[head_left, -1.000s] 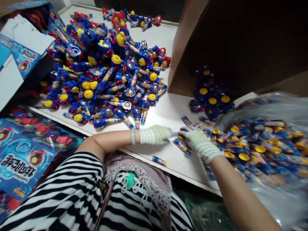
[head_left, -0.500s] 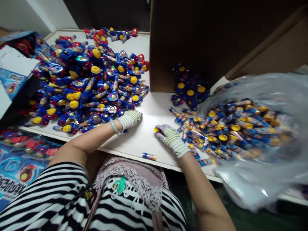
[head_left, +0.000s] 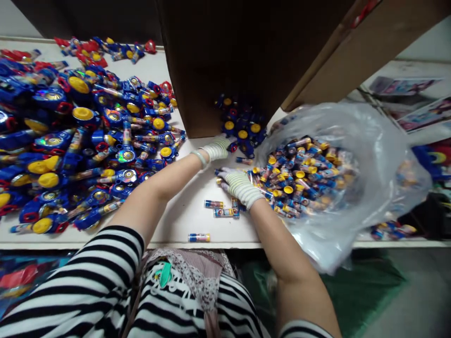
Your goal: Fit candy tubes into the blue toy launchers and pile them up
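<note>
My left hand (head_left: 217,148), in a striped work glove, reaches to the near edge of a small heap of blue toys with yellow discs (head_left: 243,134). Its fingertips are closed at a blue-and-red toy (head_left: 232,147) on the heap's left side. My right hand (head_left: 239,185), gloved alike, is low over the table beside the pile of small printed tubes (head_left: 299,174). Its fingers are curled on a small tube (head_left: 218,172), mostly covered by the glove. Near its wrist lie a few loose tubes (head_left: 224,213), and another tube (head_left: 198,237) rests by the table's front edge.
A large pile of blue toys (head_left: 82,114) covers the left of the table (head_left: 176,220). A tall cardboard box (head_left: 183,94) stands behind my hands. The tubes spill from a clear plastic bag (head_left: 380,188) on the right. Red-and-blue toys (head_left: 105,49) lie at the back.
The view has turned to the right. My left hand has left the large pile's edge and reached the small heap. My right hand has moved nearer the heap; more loose tubes lie in front.
</note>
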Demonstrator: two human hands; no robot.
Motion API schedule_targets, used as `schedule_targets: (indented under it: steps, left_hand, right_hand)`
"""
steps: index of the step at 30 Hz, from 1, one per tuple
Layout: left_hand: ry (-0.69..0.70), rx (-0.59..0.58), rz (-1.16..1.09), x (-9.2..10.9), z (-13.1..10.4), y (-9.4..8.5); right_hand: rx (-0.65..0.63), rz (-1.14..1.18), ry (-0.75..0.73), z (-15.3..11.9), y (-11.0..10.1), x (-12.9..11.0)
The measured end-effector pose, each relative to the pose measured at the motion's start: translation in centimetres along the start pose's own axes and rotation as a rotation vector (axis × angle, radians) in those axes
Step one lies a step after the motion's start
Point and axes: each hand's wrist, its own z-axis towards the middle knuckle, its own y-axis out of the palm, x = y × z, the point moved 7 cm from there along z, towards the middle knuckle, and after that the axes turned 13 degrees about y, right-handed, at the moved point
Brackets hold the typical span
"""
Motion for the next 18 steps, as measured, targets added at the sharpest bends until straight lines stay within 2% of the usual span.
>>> schedule_targets:
  steps: [3,6,9,12,14,16,18]
  left_hand:
    - [-0.062,0.036,0.015,-0.3,0.8,2.5]
    - [-0.062,0.173,-0.126,-0.9,-1.0,3.0]
    - [-0.124,0.364,-0.554,-2.5,-5.2,1.9]
    - [-0.123,0.419,-1.011,-2.4,-10.3,1.5]
    - [-0.046,0.381,-1.183,-1.2,-13.2,1.6]
    - [-0.003,0.353,-1.255,0.0,-15.4,1.8]
    - [-0.025,0.365,-1.254,0.5,-16.6,2.1]
  right_hand:
    - [-0.078,0.086,-0.067,-3.0,0.8,0.1]
    - [-0.034,0.280,-0.034,-5.6,0.5,1.4]
    - [0.095,0.555,0.048,-7.2,-0.1,2.8]
    - [0.241,0.703,0.168,-7.4,-0.4,3.4]
    - [0.291,0.702,0.211,-6.8,-0.7,2.6]
    - [0.264,0.632,0.179,-6.2,-1.1,0.7]
    - [0.219,0.505,0.137,-6.0,-1.6,-1.5]
